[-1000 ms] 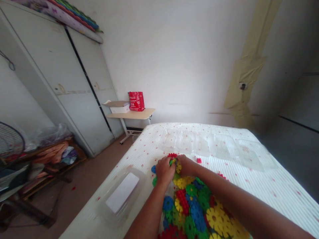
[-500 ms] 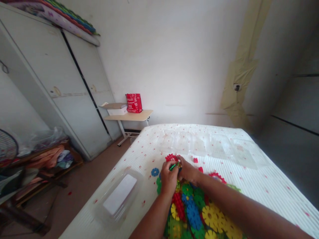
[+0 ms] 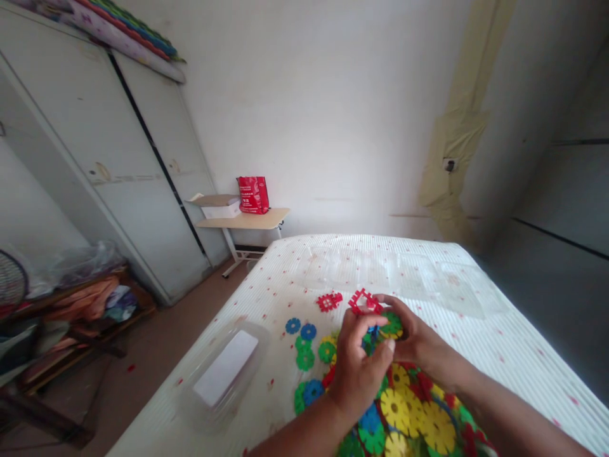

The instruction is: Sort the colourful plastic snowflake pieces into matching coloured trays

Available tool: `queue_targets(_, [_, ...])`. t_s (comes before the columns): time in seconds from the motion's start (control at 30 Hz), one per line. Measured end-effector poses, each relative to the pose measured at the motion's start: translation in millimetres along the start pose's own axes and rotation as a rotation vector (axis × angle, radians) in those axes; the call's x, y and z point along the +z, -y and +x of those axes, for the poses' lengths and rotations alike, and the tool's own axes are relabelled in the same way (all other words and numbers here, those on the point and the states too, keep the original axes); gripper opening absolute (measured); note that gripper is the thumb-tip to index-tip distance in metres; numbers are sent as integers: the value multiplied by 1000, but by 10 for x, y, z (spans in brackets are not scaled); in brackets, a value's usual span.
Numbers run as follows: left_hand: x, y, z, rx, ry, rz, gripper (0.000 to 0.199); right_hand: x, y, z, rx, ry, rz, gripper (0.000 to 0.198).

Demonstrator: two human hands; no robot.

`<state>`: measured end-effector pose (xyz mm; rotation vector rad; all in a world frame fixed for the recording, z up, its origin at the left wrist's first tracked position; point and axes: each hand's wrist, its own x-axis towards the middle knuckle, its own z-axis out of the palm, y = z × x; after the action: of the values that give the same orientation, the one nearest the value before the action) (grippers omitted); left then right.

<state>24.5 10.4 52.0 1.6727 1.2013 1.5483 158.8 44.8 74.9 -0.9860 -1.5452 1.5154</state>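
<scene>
My left hand [image 3: 358, 362] is over a heap of notched plastic discs, its thumb and index finger apart and curved, with no piece seen gripped. Facing it, my right hand [image 3: 419, 343] is cupped with its fingers spread around a green disc [image 3: 391, 324] on the heap; part of its grip is hidden. Just beyond the fingertips is a red toothed square piece [image 3: 365, 301], and a second red toothed piece [image 3: 328, 302] lies left of it. Large yellow discs [image 3: 402, 409] lie below my hands. A blue disc [image 3: 308, 331] and a green disc [image 3: 305, 358] lie to the left.
A clear plastic box [image 3: 190, 406] with a white block [image 3: 228, 368] inside stands on the bed's left side. A clear divided tray [image 3: 380, 270] lies across the far end. Beyond, a small table [image 3: 266, 220] holds a red bag [image 3: 254, 195].
Both hands have moved right and nearer, onto the heap. The small green piece at my fingertips is no longer seen there. More red, blue and green pieces now show at the left.
</scene>
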Motion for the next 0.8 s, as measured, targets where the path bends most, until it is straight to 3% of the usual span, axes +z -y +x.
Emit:
queue_targets(0.23, [121, -80, -240, 42, 219, 96, 25, -238, -65, -408, -31, -110, -168, 58])
queue_targets(0.37, [114, -83, -298, 47, 391, 106, 25, -339, -154, -510, -107, -142, -277, 48])
queue_targets(0.5, [43, -102, -367, 53, 480, 131, 20, -442, -272, -609, -125, -139, -329, 46])
queue_targets(0.67, [-195, -89, -358, 113, 497, 258, 12, -557, -294, -731, -143, -122, -488, 37])
queue_targets(0.8, [-436, 123, -58, 77, 336, 415, 17, -600, -196, -575, -195, -96, -651, 26])
